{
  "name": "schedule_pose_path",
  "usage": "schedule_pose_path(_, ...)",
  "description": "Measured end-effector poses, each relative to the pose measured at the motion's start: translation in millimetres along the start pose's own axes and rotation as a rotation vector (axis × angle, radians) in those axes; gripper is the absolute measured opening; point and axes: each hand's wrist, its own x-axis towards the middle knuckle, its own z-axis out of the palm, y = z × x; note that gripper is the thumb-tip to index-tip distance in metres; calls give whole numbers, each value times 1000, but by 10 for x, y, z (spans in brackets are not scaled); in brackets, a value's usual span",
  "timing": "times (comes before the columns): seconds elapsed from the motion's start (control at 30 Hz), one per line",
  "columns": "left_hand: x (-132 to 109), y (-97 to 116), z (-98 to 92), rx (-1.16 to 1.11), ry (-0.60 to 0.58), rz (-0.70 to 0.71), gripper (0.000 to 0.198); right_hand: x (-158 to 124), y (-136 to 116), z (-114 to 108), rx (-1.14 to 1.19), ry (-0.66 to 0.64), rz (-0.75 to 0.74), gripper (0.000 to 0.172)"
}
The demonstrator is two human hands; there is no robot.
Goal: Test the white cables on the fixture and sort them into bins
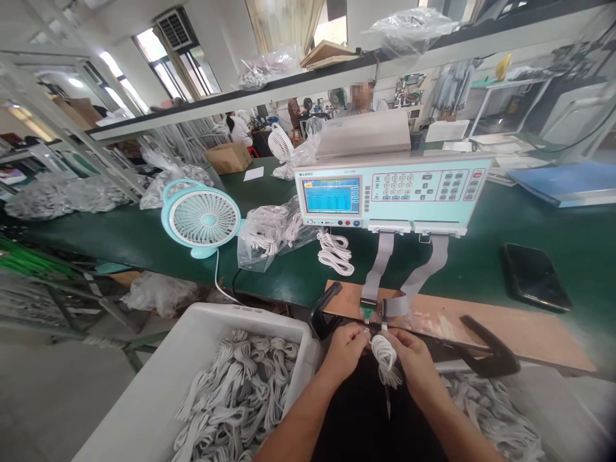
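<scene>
A coiled white cable [384, 351] hangs between my hands at the table's front edge. With closed fingertips my left hand [347, 346] pinches one end of the cable, just below a small green circuit board [367, 314]. My right hand [412, 354] is closed on the cable's other end, beside the coil and under a dark connector [384, 308]. Whether the cable ends sit in the connectors is too small to tell. Grey ribbon cables [378, 269] run from these connectors up to a light-green cable tester [394, 192] with a lit screen.
A white bin [202, 311] full of coiled cables stands at lower left; more coils [491, 410] lie at lower right. Black clamps [491, 350] hold a wooden board [443, 321]. On the green table are a fan [202, 218], bagged cables [269, 231] and a phone [535, 276].
</scene>
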Motion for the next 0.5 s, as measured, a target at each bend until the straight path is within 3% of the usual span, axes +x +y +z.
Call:
schedule_pose_path(0.3,2,-55,191,-130,236,11,29,19,-19,-3,-1,-25,-20,33)
schedule_pose_path(0.5,-29,-13,293,-95,294,-24,37,12,-48,-28,-41,24,8,37)
